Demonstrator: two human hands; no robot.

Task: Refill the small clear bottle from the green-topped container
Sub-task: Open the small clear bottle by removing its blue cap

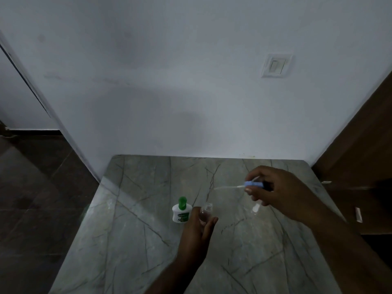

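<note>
Head view: my left hand (196, 230) has its grip closed round the small clear bottle (205, 213), upright on the marbled surface (135, 240), neck open, cap off. Contents look near empty, maybe a thin layer at the bottom; too dim to be sure. My right hand (282, 192) pinches the blue spray cap (253, 184), lifted well above the bottle, dip tube (228, 187) pointing left. A clear overcap (255, 209) lies on the surface under that hand. Green-topped container (182, 211) stands just left of the bottle, closed, white body, green label print unreadable.
</note>
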